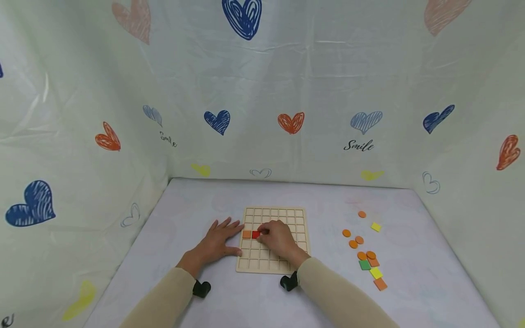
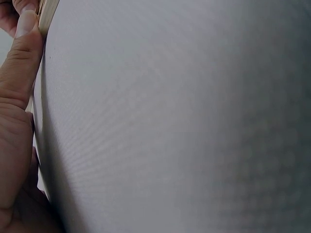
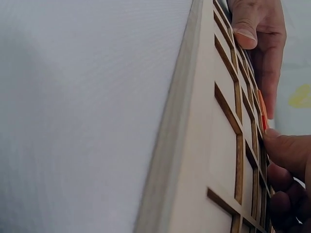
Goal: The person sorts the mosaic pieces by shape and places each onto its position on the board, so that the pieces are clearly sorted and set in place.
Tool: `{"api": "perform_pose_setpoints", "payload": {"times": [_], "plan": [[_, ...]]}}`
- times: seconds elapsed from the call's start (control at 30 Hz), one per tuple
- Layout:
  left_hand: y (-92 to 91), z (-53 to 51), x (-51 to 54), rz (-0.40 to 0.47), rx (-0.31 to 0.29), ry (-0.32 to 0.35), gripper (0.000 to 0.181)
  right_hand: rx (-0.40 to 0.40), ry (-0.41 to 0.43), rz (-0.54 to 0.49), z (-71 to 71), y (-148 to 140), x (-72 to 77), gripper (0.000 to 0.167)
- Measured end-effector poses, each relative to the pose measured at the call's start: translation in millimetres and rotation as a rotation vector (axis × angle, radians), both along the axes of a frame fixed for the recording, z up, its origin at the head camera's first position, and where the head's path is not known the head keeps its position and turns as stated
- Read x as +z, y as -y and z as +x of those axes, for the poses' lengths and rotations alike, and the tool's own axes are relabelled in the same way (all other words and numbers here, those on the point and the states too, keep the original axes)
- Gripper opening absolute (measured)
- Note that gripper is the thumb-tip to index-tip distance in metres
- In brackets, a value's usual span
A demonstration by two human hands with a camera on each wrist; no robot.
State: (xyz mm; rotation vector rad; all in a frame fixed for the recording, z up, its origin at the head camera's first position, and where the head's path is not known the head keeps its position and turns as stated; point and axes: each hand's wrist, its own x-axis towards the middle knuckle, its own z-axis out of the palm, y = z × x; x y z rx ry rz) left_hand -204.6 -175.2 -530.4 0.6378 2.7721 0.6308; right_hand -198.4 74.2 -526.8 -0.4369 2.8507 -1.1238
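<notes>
A square wooden grid board lies on the table. In one row at its left side are an orange square and, right beside it, a red square. The right hand pinches the red square at its right edge, thumb and fingertips close together; in the right wrist view the thumb touches the red piece. The left hand, fingers spread, rests at the board's left edge, with thumb and fingertips touching the frame. The left wrist view shows its thumb against the board's edge.
Right of the board lie several loose pieces: orange discs, a green square, yellow squares and orange squares. A white curtain with printed hearts surrounds the pale table.
</notes>
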Motion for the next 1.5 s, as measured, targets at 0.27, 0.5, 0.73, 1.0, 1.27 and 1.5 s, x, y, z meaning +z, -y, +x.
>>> {"api": "perform_pose_setpoints", "payload": {"times": [0.27, 0.5, 0.73, 1.0, 1.27, 1.5], "plan": [[-0.9, 1.1, 1.8, -0.013, 0.005, 0.011, 0.093, -0.007, -0.024, -0.006, 1.9, -0.4, 0.1, 0.018], [-1.1, 1.5, 3.0, -0.009, 0.009, 0.014, 0.093, -0.01, -0.03, -0.004, 1.4, 0.9, 1.5, 0.014], [-0.5, 1.4, 1.9, 0.0, 0.008, 0.01, 0.092, -0.016, -0.026, -0.015, -0.2, 2.0, 0.7, 0.013], [-0.5, 0.5, 0.3, -0.008, 0.009, 0.014, 0.093, -0.025, -0.007, -0.024, 1.9, 1.6, 1.6, 0.015], [-0.4, 1.1, 0.7, 0.003, 0.002, 0.008, 0.092, -0.031, -0.014, -0.026, 2.6, 1.3, -0.1, 0.016], [-0.4, 1.3, 2.0, 0.013, 0.001, -0.002, 0.092, -0.052, -0.001, -0.069, 0.1, -1.5, -1.8, 0.012]]}}
